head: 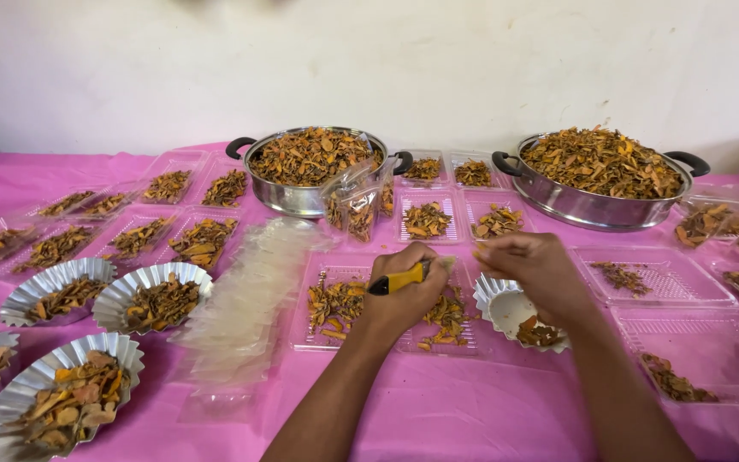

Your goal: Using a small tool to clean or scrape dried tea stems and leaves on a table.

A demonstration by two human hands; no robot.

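Left hand (404,291) closed around yellow-handled tool (399,279), above clear plastic tray (318,329) with dried orange-brown pieces. Right hand (532,269) just beside, fingers pinched together on something too small to tell, above foil cup (506,310). Behind, 2 steel pans (301,198) heaped with same pieces. At left, stack of clear lids (241,308) on pink tablecloth (438,411).

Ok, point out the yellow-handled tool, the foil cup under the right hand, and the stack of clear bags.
yellow-handled tool (404,278), head view, on the yellow grip
foil cup (506,306), head view, on its white inside
stack of clear bags (245,304), head view, mid-stack
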